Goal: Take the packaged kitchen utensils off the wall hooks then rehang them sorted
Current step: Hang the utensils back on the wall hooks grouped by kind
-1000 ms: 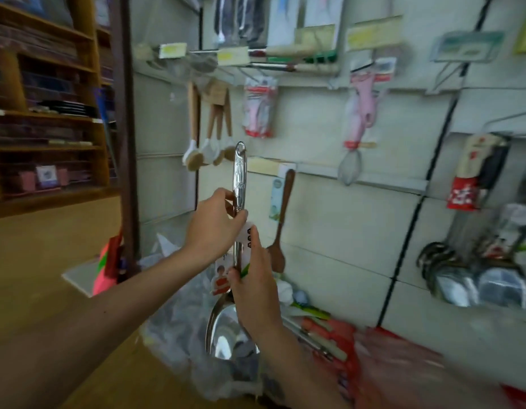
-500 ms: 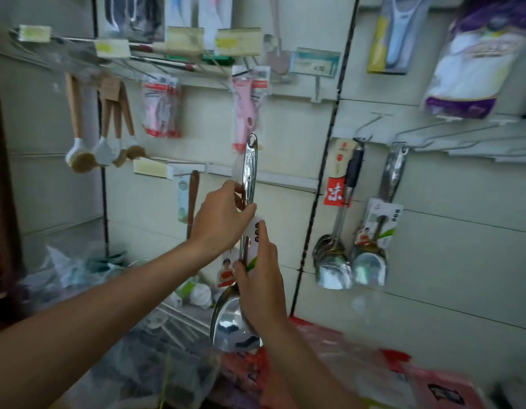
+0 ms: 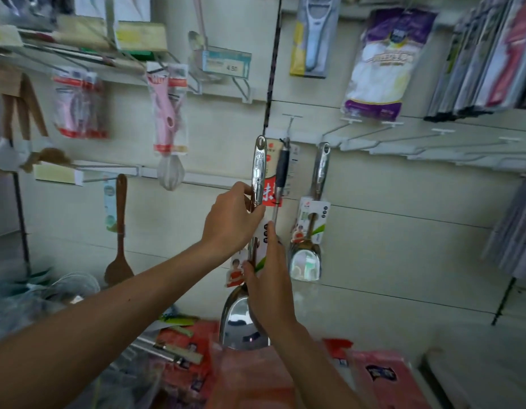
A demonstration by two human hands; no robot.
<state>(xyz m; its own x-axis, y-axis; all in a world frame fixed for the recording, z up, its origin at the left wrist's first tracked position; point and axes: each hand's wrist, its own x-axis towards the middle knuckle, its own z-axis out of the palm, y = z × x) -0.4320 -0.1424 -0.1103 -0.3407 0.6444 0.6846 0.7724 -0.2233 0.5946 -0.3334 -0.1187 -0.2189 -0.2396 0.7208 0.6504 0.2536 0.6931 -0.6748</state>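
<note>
Held utensil: a steel scoop (image 3: 258,172) with a card label round its neck, upright in front of the wall panel (image 3: 403,231), handle hole at the top, near the panel's left edge and just below the hook rail.
Left hand: the left hand (image 3: 232,222) is wrapped round the lower handle, fingers curled tight on the steel.
Right hand: the right hand (image 3: 270,278) clasps the neck and card from below, thumb on one side, fingers laid long up the other.
Neighbours: a black-handled utensil (image 3: 283,169) hangs just behind the raised handle, and a matching scoop (image 3: 306,261) hangs one hook to its right.
Free hooks: bare wire hooks (image 3: 403,140) run off towards the panel's right edge.
Likely target: my guess is the matching scoop's hook, like with like!
Risk one: that hole is small and the hook tip is narrow; miss it and the handle knocks the black-handled utensil loose.
Risk two: polished steel, heavy bowl end; ease the grip before the hook bears the weight and it drops onto the packets (image 3: 255,379) heaped below.
Risk three: the card could snag or tear under the right hand.
</note>
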